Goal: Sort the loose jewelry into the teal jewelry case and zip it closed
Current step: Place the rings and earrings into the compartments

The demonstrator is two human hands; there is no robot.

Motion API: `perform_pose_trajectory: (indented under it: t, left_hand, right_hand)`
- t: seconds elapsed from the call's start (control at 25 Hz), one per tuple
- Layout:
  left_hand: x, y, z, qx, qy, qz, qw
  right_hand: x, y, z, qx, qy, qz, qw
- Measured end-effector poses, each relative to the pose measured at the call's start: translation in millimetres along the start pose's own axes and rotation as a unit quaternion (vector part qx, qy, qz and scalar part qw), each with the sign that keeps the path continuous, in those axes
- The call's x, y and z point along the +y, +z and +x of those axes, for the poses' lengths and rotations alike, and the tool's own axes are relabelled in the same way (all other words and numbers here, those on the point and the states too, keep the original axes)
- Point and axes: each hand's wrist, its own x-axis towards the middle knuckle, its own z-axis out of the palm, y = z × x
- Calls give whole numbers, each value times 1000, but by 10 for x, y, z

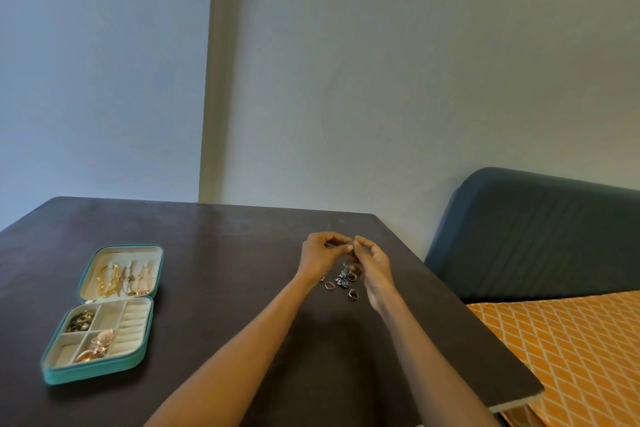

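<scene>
Up between both hands' grip (350,245), jewelry piece (348,247)

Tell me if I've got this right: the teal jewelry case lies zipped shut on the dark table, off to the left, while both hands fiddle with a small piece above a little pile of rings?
Not quite: the teal jewelry case lies open, not zipped shut, with gold pieces showing inside, as the head view shows. The rest holds: it sits left on the dark table, while the left hand and right hand work a small piece above the rings.
</scene>
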Motion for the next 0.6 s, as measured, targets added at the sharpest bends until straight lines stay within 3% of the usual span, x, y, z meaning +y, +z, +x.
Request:
perform_pose_trajectory:
  t: [0.12, 0.28, 0.6]
  left_hand:
    - [-13, -66, 33, 11, -28, -46, 998]
    - [-86, -135, 65, -6, -53, -94, 994]
    - [-225, -307, 100, -3, -74, -112, 991]
  right_hand:
    - [37, -59, 26, 11, 5, -91, 996]
    - [188, -185, 93, 34, -4, -362, 932]
    - [216, -176, 189, 1, 69, -517, 854]
